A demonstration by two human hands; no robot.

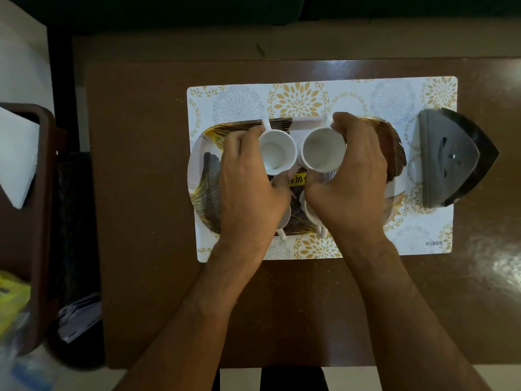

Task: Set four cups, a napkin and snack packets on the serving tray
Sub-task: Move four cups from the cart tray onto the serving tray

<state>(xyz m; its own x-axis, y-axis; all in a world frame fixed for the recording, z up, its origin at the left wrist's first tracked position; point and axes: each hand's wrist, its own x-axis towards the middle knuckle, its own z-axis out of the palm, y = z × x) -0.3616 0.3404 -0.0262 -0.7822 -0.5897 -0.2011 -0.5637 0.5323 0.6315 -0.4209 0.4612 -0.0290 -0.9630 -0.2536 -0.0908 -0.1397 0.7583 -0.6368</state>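
Observation:
A serving tray [203, 176] with a gold and black leaf pattern lies on a floral placemat [310, 97]. Two white cups stand upright side by side at the tray's far half. My left hand [248, 187] wraps the left cup [275, 153], whose handle points away. My right hand [349, 179] wraps the right cup [321, 149]. Two more white cups sit at the tray's near half, mostly hidden under my hands: one [284, 218] under the left palm, one [308, 210] under the right. A yellow price sticker [296, 180] shows between the cups.
A grey triangular holder [448, 158] rests on the placemat's right end. At the left edge stands a brown container [42, 193] with a white napkin [17, 159]. Yellow-green packets [11, 297] lie at the lower left. The brown table [141, 193] extends around the placemat.

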